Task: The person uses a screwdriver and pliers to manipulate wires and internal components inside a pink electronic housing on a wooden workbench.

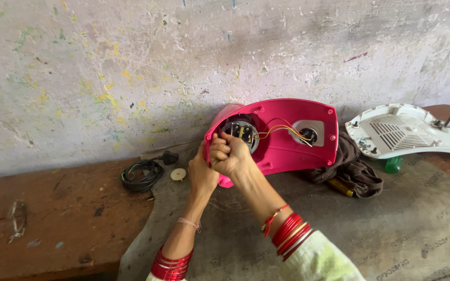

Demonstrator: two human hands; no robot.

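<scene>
Head view: a pink plastic appliance housing [287,135] stands tipped on its side against the paint-flecked wall [131,67], at the back edge of the surface, open underside facing the camera. Inside, a round grey motor unit [240,132] sits at the left; yellow and red wires [282,129] run from it to a grey switch socket [308,134] at the right.

Left hand [202,174] cups the housing's lower left rim, bracing it. Right hand [228,155] is clenched in a fist right at the motor unit; whether it grips a small tool or part, cannot tell.

Judgement: work on the motor fixing is in hand, with the housing held steady. The next move would call for firm bracing and keeping clear of the wires.

Nearby: white vented plastic base plate [407,132] at the right back corner, dark brown cloth [352,166] beside the housing, coiled black power cord [141,174] to the left, grey mat [371,229] over the brown surface [48,218].
</scene>
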